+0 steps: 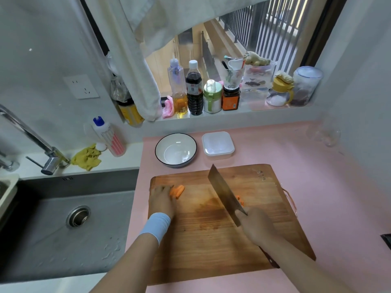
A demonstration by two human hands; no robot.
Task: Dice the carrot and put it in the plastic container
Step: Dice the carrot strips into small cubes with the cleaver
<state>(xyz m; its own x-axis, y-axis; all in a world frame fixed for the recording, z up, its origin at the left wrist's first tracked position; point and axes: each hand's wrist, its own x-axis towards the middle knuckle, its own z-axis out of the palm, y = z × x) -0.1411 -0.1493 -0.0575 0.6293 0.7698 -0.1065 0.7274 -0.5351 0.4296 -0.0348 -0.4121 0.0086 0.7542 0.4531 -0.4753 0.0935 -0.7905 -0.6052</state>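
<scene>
Orange carrot sticks [178, 190] lie at the far left of the wooden cutting board [211, 233]. My left hand [160, 198] holds them down with curled fingers. My right hand [257, 226] grips the handle of a cleaver [225, 194], whose blade is tilted above the middle of the board. A few more carrot pieces [240, 200] show just behind the blade. The white plastic container [218, 145] stands beyond the board, its lid on.
A white bowl with a dark rim [176, 150] sits left of the container on the pink counter [317, 176]. A steel sink [63, 225] and tap [42, 149] lie to the left. Bottles and jars [194, 89] line the window sill.
</scene>
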